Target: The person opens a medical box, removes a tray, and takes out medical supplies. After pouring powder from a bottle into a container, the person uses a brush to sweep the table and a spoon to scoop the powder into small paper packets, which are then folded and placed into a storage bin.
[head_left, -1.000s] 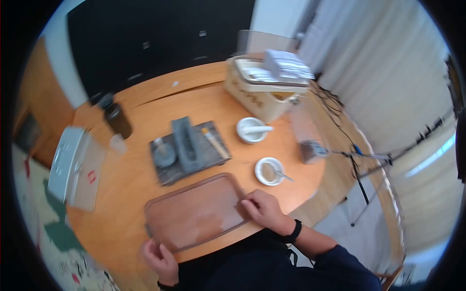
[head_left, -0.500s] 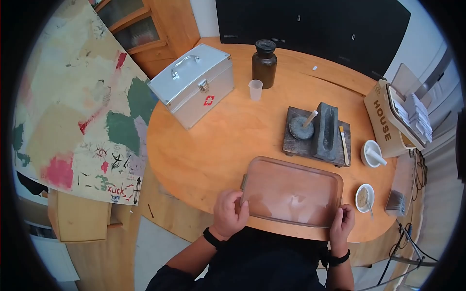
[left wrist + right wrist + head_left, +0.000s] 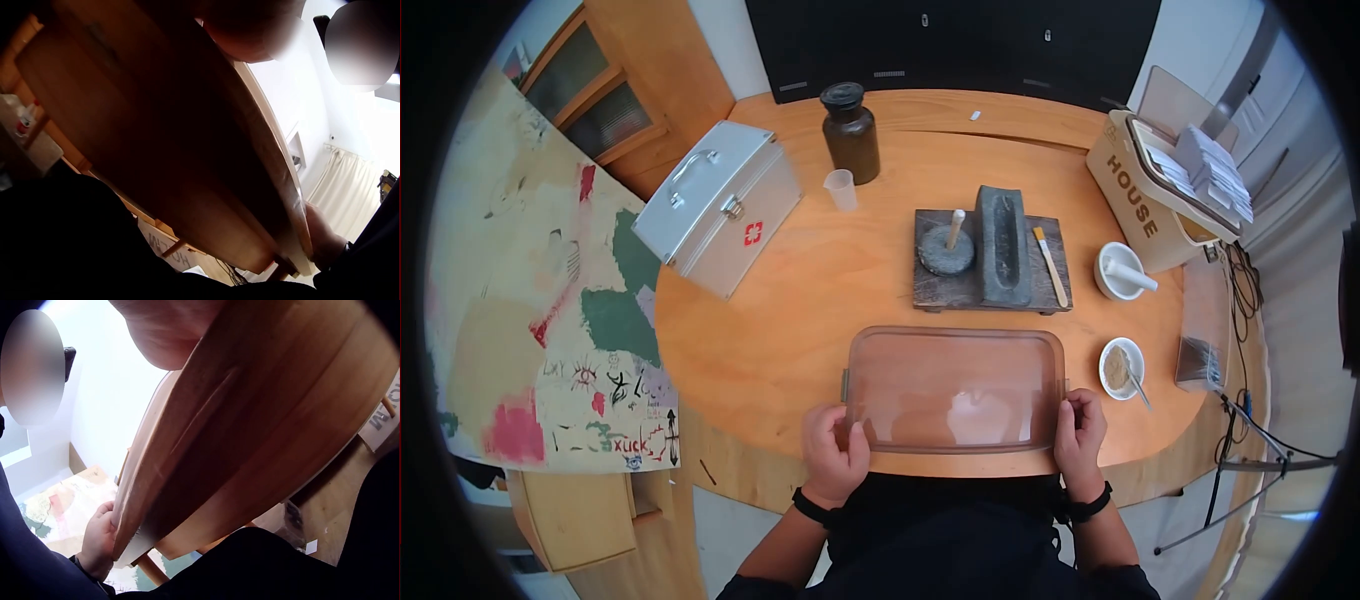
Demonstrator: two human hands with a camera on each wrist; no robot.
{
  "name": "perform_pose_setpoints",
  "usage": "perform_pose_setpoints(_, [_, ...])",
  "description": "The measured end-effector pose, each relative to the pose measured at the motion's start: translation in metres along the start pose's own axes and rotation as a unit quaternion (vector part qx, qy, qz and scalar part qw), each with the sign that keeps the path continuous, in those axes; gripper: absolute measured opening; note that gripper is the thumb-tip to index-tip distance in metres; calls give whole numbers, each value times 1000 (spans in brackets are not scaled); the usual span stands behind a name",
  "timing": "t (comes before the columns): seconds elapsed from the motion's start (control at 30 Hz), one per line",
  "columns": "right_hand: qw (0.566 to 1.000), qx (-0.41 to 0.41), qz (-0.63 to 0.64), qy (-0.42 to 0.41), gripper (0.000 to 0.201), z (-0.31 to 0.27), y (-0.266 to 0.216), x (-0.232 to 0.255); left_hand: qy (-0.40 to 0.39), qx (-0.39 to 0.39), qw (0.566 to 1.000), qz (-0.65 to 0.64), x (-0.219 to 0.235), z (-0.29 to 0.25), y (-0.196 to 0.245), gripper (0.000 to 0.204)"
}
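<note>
A brown rounded rectangular tray (image 3: 955,390) lies flat near the front edge of the table. At its lower left corner, my left hand (image 3: 835,457) rests with loosely bent fingers and the thumb beside the rim. My right hand (image 3: 1081,445) is at the tray's right edge, fingers loosely curled, thumb close to the rim. Both wrist views look up under the tabletop; the left wrist view has the other hand (image 3: 322,237) at the table edge, and so does the right wrist view, with a hand (image 3: 99,544) there. The fingertips' contact with the tray is unclear.
Behind the tray are a dark board (image 3: 1040,290) with a stone trough (image 3: 1003,250), a round stone (image 3: 940,257) and a brush (image 3: 1050,268). To the right stand a mortar (image 3: 1112,285) and a bowl (image 3: 1110,385); left, a metal case (image 3: 720,215), cup (image 3: 842,198) and bottle (image 3: 852,145).
The head view has turned, then shifted slightly back, so the table sits differently in the picture. Both hands remain beside the tray, with only small changes in how the fingers lie.
</note>
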State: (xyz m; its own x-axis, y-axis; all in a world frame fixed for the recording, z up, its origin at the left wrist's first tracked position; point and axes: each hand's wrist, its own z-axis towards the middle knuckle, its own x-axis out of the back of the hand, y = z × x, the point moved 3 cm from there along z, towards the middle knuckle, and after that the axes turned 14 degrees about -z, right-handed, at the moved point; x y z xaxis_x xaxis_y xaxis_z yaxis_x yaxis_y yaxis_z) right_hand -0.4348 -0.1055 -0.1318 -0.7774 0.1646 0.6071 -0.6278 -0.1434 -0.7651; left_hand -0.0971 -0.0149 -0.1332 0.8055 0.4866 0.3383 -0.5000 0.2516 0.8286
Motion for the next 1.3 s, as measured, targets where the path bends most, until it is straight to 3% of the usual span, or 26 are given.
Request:
perform_pose_setpoints(0.33, [1000, -1, 4, 6, 7, 0, 1, 0, -4, -17, 1000, 17, -1, 0, 1, 31])
perform_pose_setpoints(0.53, [1000, -2, -10, 12, 9, 1, 2, 0, -11, -1, 1000, 17, -2, -2, -7, 29])
perform_pose_setpoints(0.6, [999, -2, -32, 8, 9, 3, 4, -1, -18, 43, 999, 12, 0, -9, -11, 27])
perform_pose_setpoints(0.63, [1000, -2, -17, 8, 9, 3, 0, -1, -18, 12, 1000, 20, 0, -4, -9, 25])
perform_pose_setpoints(0.9, [1000, -21, 22, 2, 9, 2, -2, -1, -21, -2, 1000, -16, -2, -1, -8, 27])
perform_pose_setpoints(0.97, [1000, -8, 15, 8, 10, 2, -1, 0, -3, -48, 999, 0, -4, 2, -2, 30])
perform_pose_setpoints(1.17, [1000, -8, 24, 9, 11, 1, 0, -1, -28, -15, 999, 14, -3, 4, 0, 50])
perform_pose_setpoints(1.3, [1000, -12, 24, 8, 10, 1, 0, -2, -3, -1, 1000, 17, -2, 3, 0, 52])
